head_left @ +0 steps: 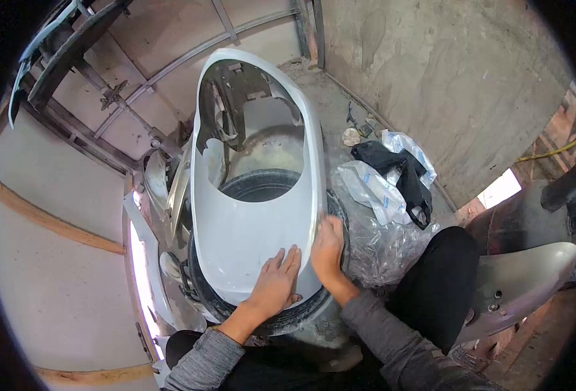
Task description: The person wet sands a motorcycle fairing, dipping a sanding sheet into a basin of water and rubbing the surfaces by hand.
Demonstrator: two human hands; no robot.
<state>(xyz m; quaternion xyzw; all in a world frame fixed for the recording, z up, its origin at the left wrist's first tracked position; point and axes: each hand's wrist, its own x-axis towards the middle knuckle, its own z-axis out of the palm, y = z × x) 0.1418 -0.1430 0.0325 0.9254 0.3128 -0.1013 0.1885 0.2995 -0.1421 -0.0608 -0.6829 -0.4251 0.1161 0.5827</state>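
Note:
A large white curved panel point(236, 228) with a wide opening rests tilted on a black round tub point(203, 277). My left hand point(276, 283) lies on the panel's lower part, palm down, its fingers stretched out. My right hand point(327, 246) is at the panel's right edge with its fingers curled together. What those fingers hold, if anything, is too small and blurred to make out.
Clear plastic, white bags point(372, 192) and a black bag point(415, 189) lie to the right. Metallic curved parts point(157, 179) lean at the left. A silver-grey panel point(529, 280) is beside my right knee. A grey board point(431, 85) stands behind.

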